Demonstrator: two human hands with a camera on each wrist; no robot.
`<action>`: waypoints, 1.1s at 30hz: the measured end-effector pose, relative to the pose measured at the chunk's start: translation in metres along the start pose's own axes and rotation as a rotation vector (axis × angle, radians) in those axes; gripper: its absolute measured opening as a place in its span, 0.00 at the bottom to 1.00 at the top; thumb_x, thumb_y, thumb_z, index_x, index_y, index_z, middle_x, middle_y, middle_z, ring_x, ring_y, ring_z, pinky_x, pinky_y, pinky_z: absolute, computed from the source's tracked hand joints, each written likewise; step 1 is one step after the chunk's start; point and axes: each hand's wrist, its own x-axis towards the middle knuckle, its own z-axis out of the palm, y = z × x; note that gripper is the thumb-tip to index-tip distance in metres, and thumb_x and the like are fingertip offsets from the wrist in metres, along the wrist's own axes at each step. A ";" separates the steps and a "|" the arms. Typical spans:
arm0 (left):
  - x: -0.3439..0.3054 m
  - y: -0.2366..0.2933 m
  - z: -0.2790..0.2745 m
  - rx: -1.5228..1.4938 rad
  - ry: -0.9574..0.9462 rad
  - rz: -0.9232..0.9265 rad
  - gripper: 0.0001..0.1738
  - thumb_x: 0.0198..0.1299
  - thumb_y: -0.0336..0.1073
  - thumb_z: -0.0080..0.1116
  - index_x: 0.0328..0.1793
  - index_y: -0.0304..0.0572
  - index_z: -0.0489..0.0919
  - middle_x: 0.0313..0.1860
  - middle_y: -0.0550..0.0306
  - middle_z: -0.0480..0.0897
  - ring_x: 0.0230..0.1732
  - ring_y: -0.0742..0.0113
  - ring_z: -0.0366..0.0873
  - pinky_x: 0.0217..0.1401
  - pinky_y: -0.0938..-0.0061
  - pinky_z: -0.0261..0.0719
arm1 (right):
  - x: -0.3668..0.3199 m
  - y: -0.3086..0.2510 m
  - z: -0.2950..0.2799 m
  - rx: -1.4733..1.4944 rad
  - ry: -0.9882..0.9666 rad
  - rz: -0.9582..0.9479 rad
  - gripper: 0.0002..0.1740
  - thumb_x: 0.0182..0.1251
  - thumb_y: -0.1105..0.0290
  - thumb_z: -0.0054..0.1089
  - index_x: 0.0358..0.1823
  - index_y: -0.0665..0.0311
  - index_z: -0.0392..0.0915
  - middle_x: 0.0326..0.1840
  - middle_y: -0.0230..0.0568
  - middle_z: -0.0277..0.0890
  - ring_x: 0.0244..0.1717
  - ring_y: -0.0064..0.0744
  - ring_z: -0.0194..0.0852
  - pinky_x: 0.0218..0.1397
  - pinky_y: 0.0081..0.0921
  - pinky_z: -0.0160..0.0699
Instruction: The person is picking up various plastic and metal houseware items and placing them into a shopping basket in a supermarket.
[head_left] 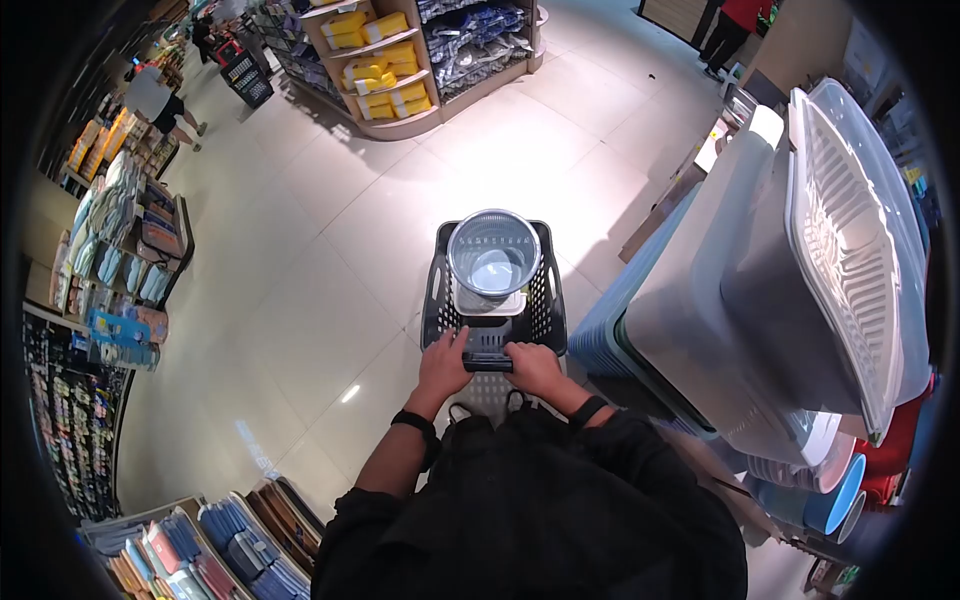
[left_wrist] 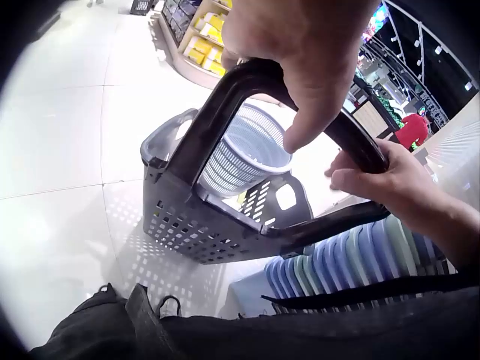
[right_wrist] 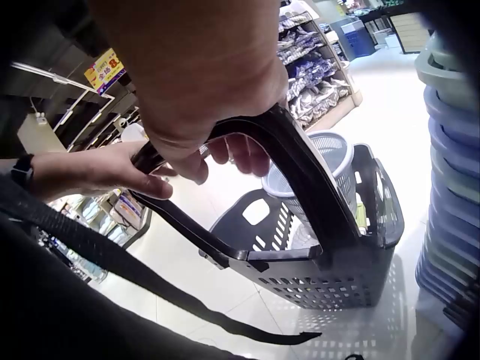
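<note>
Left hand (head_left: 445,368) and right hand (head_left: 537,368) are wrapped round the black handle (head_left: 488,362); the perforated shopping basket (right_wrist: 356,262) is held directly ahead.

Wearing black right now, in a loose, creased top (head_left: 540,510)! Going wide at the sleeves (head_left: 365,510), ending around the elbows. Sporting a black band (head_left: 415,428) around the left wrist, a matching dark wristband (head_left: 588,410) around the right. Showing a flat black strap (right_wrist: 150,277), too, and dark shoe tips (head_left: 458,412) down below, small, outlined in pale curves.
</note>
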 end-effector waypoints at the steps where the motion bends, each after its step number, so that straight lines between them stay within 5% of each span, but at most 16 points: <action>1: 0.010 -0.005 -0.005 -0.152 -0.311 -0.109 0.47 0.44 0.42 0.70 0.75 0.50 0.65 0.73 0.41 0.63 0.76 0.45 0.56 0.76 0.46 0.52 | 0.005 -0.002 -0.001 0.018 -0.179 0.126 0.30 0.40 0.70 0.71 0.50 0.61 0.74 0.61 0.53 0.69 0.59 0.53 0.71 0.59 0.42 0.73; 2: 0.014 -0.007 -0.006 -0.149 -0.321 -0.095 0.47 0.44 0.42 0.70 0.75 0.50 0.65 0.73 0.41 0.63 0.76 0.45 0.56 0.76 0.46 0.52 | 0.009 -0.004 -0.002 0.018 -0.173 0.142 0.30 0.40 0.70 0.71 0.50 0.61 0.74 0.61 0.53 0.69 0.59 0.53 0.71 0.59 0.42 0.73; 4: 0.022 -0.010 -0.006 0.136 0.062 0.156 0.45 0.46 0.45 0.69 0.74 0.50 0.67 0.72 0.40 0.65 0.74 0.43 0.60 0.74 0.50 0.58 | 0.016 -0.003 -0.005 -0.078 0.250 -0.053 0.29 0.42 0.68 0.71 0.50 0.60 0.74 0.60 0.52 0.69 0.58 0.53 0.72 0.58 0.42 0.74; 7: 0.045 -0.017 -0.014 0.156 0.168 0.270 0.44 0.46 0.44 0.69 0.73 0.48 0.67 0.71 0.40 0.66 0.70 0.41 0.65 0.70 0.53 0.65 | 0.035 0.000 -0.003 0.026 -0.035 0.141 0.31 0.42 0.68 0.71 0.53 0.59 0.74 0.63 0.52 0.68 0.64 0.53 0.68 0.59 0.43 0.73; 8: 0.056 -0.027 -0.009 0.058 0.078 0.276 0.40 0.47 0.45 0.68 0.70 0.51 0.71 0.65 0.42 0.74 0.63 0.44 0.74 0.64 0.58 0.73 | 0.036 -0.001 -0.002 -0.127 0.247 0.031 0.34 0.43 0.64 0.72 0.56 0.59 0.74 0.66 0.52 0.66 0.67 0.53 0.65 0.61 0.44 0.72; 11: 0.086 -0.021 -0.034 0.006 -0.285 0.164 0.33 0.48 0.44 0.66 0.65 0.53 0.77 0.50 0.45 0.84 0.51 0.48 0.82 0.55 0.57 0.79 | 0.053 -0.032 -0.030 -0.422 0.433 0.160 0.34 0.43 0.61 0.72 0.57 0.58 0.73 0.67 0.53 0.65 0.67 0.53 0.66 0.62 0.43 0.72; 13: 0.103 -0.021 -0.037 0.058 -0.251 0.249 0.31 0.48 0.45 0.65 0.62 0.54 0.79 0.45 0.48 0.85 0.46 0.49 0.84 0.50 0.58 0.81 | 0.064 -0.023 -0.024 -0.466 0.427 0.240 0.34 0.46 0.58 0.70 0.58 0.58 0.74 0.68 0.54 0.65 0.69 0.54 0.63 0.65 0.48 0.68; 14: 0.110 -0.022 -0.038 0.108 -0.220 0.288 0.29 0.48 0.46 0.64 0.60 0.55 0.81 0.39 0.50 0.86 0.42 0.50 0.85 0.46 0.58 0.82 | 0.069 -0.006 -0.010 -0.241 0.223 0.356 0.33 0.47 0.58 0.69 0.58 0.58 0.75 0.69 0.55 0.64 0.71 0.55 0.60 0.67 0.52 0.65; 17: 0.135 -0.031 -0.033 0.034 -0.221 0.361 0.30 0.47 0.46 0.66 0.60 0.55 0.80 0.42 0.49 0.86 0.44 0.50 0.85 0.47 0.57 0.82 | 0.083 0.010 -0.001 0.039 -0.060 0.540 0.32 0.49 0.58 0.68 0.58 0.58 0.76 0.70 0.55 0.64 0.74 0.55 0.56 0.70 0.56 0.60; 19: 0.150 -0.033 -0.032 0.010 -0.253 0.368 0.29 0.45 0.45 0.67 0.58 0.53 0.82 0.45 0.49 0.86 0.48 0.51 0.84 0.51 0.58 0.81 | 0.088 0.002 -0.004 -0.362 0.324 0.369 0.31 0.49 0.59 0.68 0.57 0.58 0.77 0.69 0.54 0.64 0.73 0.54 0.58 0.69 0.52 0.62; 22: 0.168 -0.026 -0.044 0.077 -0.267 0.471 0.37 0.42 0.44 0.72 0.63 0.49 0.78 0.56 0.44 0.81 0.58 0.49 0.79 0.59 0.60 0.77 | 0.097 0.015 -0.006 -0.268 0.281 0.434 0.34 0.47 0.60 0.69 0.60 0.56 0.75 0.71 0.55 0.61 0.74 0.55 0.56 0.71 0.54 0.59; 24: 0.170 -0.019 -0.050 0.218 0.169 0.649 0.47 0.39 0.44 0.75 0.70 0.46 0.71 0.67 0.38 0.72 0.66 0.45 0.72 0.65 0.61 0.73 | 0.103 0.018 -0.006 -0.136 0.230 0.476 0.35 0.46 0.61 0.69 0.61 0.56 0.74 0.72 0.55 0.61 0.74 0.55 0.56 0.71 0.54 0.59; 25: 0.178 -0.022 -0.049 0.224 0.164 0.648 0.47 0.39 0.44 0.75 0.70 0.46 0.71 0.67 0.38 0.72 0.66 0.45 0.72 0.65 0.61 0.73 | 0.110 0.011 -0.019 -0.244 0.292 0.443 0.36 0.46 0.62 0.70 0.62 0.55 0.73 0.71 0.54 0.62 0.73 0.54 0.58 0.71 0.52 0.61; 27: 0.197 -0.027 -0.047 0.096 0.136 0.641 0.52 0.38 0.44 0.76 0.74 0.47 0.65 0.69 0.34 0.67 0.68 0.43 0.70 0.67 0.61 0.72 | 0.122 0.015 -0.027 -0.342 0.352 0.401 0.37 0.46 0.62 0.70 0.63 0.55 0.73 0.70 0.53 0.63 0.72 0.54 0.61 0.70 0.50 0.63; 31: 0.230 -0.016 -0.054 -0.015 -0.431 0.362 0.47 0.42 0.42 0.74 0.72 0.45 0.68 0.68 0.39 0.70 0.68 0.44 0.69 0.70 0.58 0.67 | 0.135 0.042 -0.026 0.062 0.097 0.486 0.37 0.47 0.63 0.70 0.63 0.55 0.71 0.72 0.53 0.60 0.73 0.54 0.59 0.70 0.45 0.65; 33: 0.241 -0.021 -0.046 0.124 0.005 0.636 0.45 0.44 0.43 0.73 0.71 0.44 0.68 0.67 0.39 0.71 0.68 0.43 0.68 0.71 0.58 0.67 | 0.143 0.042 -0.034 -0.250 0.366 0.399 0.37 0.46 0.63 0.70 0.63 0.56 0.71 0.69 0.51 0.64 0.68 0.51 0.65 0.66 0.43 0.70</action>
